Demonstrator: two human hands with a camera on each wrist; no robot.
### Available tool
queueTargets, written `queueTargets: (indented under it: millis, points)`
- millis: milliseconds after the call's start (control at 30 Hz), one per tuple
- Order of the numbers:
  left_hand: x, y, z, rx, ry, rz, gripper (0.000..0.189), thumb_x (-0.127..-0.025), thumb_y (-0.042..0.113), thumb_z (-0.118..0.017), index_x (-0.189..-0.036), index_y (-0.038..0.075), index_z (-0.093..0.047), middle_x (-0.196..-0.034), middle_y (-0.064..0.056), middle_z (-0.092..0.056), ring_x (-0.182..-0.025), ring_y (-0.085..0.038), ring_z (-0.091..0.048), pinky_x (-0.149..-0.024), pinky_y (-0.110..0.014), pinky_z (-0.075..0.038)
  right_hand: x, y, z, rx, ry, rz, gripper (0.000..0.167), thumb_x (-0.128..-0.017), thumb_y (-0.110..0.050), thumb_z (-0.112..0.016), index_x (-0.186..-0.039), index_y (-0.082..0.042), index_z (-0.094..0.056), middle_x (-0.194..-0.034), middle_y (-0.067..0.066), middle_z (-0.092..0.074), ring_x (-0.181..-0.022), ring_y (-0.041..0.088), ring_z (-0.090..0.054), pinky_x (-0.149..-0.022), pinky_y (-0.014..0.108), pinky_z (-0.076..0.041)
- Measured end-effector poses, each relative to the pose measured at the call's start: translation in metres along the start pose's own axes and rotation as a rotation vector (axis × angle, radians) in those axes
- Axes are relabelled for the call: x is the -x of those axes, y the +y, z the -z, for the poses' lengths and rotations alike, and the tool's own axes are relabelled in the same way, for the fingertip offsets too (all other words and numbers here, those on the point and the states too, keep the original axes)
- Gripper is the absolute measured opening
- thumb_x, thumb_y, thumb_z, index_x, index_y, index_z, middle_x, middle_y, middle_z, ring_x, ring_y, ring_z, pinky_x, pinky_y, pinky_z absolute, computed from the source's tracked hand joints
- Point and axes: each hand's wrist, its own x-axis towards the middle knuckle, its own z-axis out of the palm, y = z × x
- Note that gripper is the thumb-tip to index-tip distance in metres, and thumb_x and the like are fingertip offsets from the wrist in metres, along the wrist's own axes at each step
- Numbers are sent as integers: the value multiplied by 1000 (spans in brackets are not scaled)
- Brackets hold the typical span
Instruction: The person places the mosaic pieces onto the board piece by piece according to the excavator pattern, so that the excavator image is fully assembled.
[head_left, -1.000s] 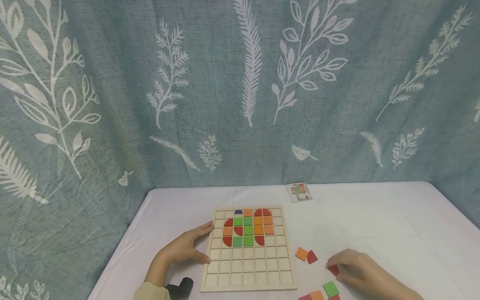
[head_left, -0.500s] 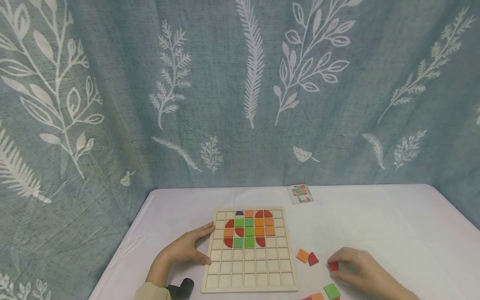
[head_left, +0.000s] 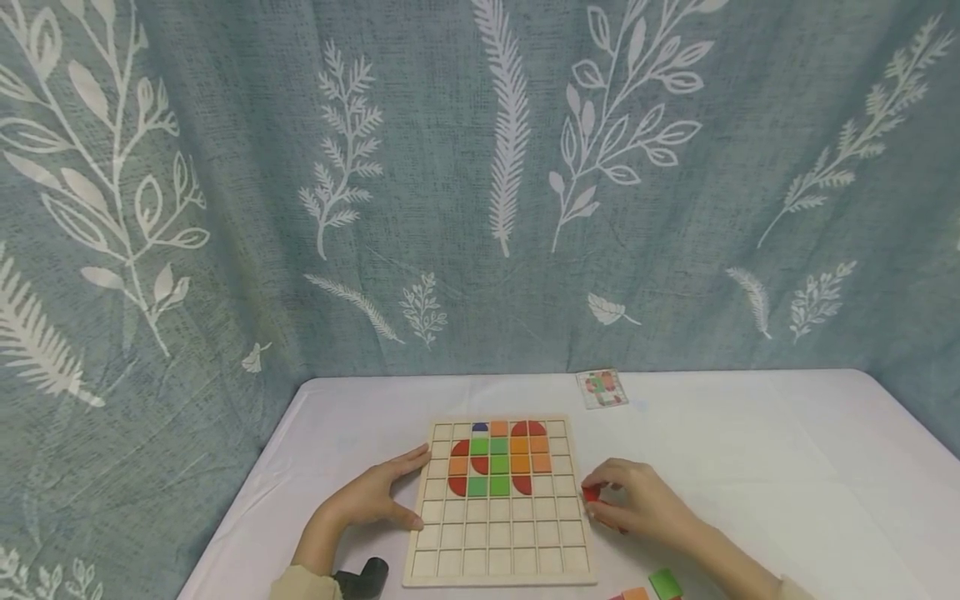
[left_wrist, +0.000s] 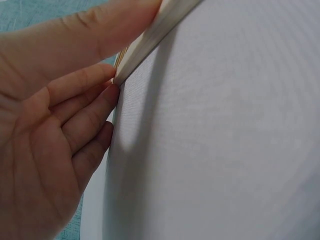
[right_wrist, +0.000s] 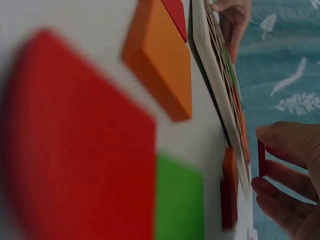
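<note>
A wooden grid board (head_left: pixel 487 533) lies on the white table, its upper cells filled with red, orange, green and blue tiles. My left hand (head_left: pixel 369 497) rests against the board's left edge, fingers and thumb extended; the left wrist view has the fingertips (left_wrist: pixel 107 95) touching the rim. By the right edge of the board, my right hand (head_left: pixel 637 502) pinches a red tile (head_left: pixel 591 493) between thumb and fingers. In the right wrist view that red tile (right_wrist: pixel 261 159) appears edge-on, held off the table. The loose orange and red tiles below that hand are mostly hidden in the head view.
Several loose tiles lie at the front right, among them a green one (head_left: pixel 665 583) and an orange one (head_left: pixel 636 594). A small pattern card (head_left: pixel 602 389) lies at the back. A black object (head_left: pixel 363 577) is by the left wrist. A patterned curtain (head_left: pixel 450 167) hangs behind.
My right hand has lifted the red tile from the table and carried it left, close to the board's right edge. The left hand stays at the board's left edge.
</note>
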Motion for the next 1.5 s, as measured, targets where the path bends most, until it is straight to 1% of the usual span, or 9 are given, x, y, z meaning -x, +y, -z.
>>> queueTargets:
  millis: [233, 500, 733, 900, 1033, 1167, 1300, 1367, 1500]
  points:
    - [1, 0, -1, 2, -11, -9, 97, -58, 22, -84, -139, -3, -36, -149, -22, -23, -135, -46, -17, -108, -60, -17, -33, -7, -19, 26, -46, 14, 19, -79, -15, -72, -96, -7, -71, -93, -4, -68, -86, 7, -61, -74, 25, -53]
    - [0, -1, 0, -2, 3, 2, 97, -57, 21, -85, -139, -2, -37, -149, -21, -24, -135, -45, -18, -107, -60, -17, -52, -17, -31, 90, -103, 8, 23, -78, -14, -73, -99, -5, -70, -96, 1, -70, -91, 13, -63, -81, 29, -53]
    - [0, -1, 0, -6, 2, -11, 97, -57, 21, -85, -138, -3, -37, -149, -22, -24, -135, -45, -18, -107, -60, -18, -56, -21, -38, 76, -88, -30, 22, -75, -14, -75, -95, -5, -71, -93, 3, -70, -86, 12, -63, -76, 26, -53]
    - [1, 1, 0, -5, 6, -4, 97, -56, 22, -84, -138, -3, -38, -149, -22, -24, -135, -45, -18, -108, -60, -18, -55, -24, -38, 104, -67, -34, 17, -76, -12, -74, -91, -5, -71, -90, 3, -71, -85, 14, -64, -74, 26, -54]
    - [2, 3, 0, -6, 6, -1, 97, -56, 22, -84, -138, -3, -38, -149, -22, -24, -135, -45, -18, -108, -59, -18, -55, -22, -37, 106, -60, -7, 11, -76, -7, -73, -87, -5, -72, -86, 2, -70, -82, 13, -64, -72, 23, -54]
    - [2, 3, 0, -3, 8, 2, 97, -56, 23, -84, -138, -2, -38, -149, -21, -24, -135, -45, -18, -107, -59, -18, -54, -20, -35, 127, -61, 35, 10, -76, -3, -72, -86, -7, -73, -85, -1, -70, -83, 13, -65, -73, 23, -54]
    - [2, 1, -1, 4, 22, -6, 98, -55, 28, -84, -137, -2, -40, -148, -20, -26, -135, -45, -20, -107, -60, -19, -55, -19, -34, 188, -81, 62, 13, -75, -7, -73, -88, -11, -73, -86, -5, -69, -85, 11, -62, -75, 25, -53]
    - [2, 1, -1, -24, 27, -21, 98, -55, 33, -83, -137, -1, -41, -148, -20, -28, -134, -44, -23, -106, -59, -22, -56, -19, -33, 214, -101, 74, 14, -75, -10, -74, -89, -14, -74, -88, -7, -67, -86, 11, -60, -75, 25, -53]
    - [1, -1, -1, -25, 21, -18, 98, -56, 34, -83, -137, -1, -40, -148, -19, -27, -135, -44, -22, -107, -59, -21, -58, -17, -30, 233, -128, 118, 13, -76, -9, -73, -87, -16, -74, -88, -8, -66, -87, 10, -59, -75, 23, -52]
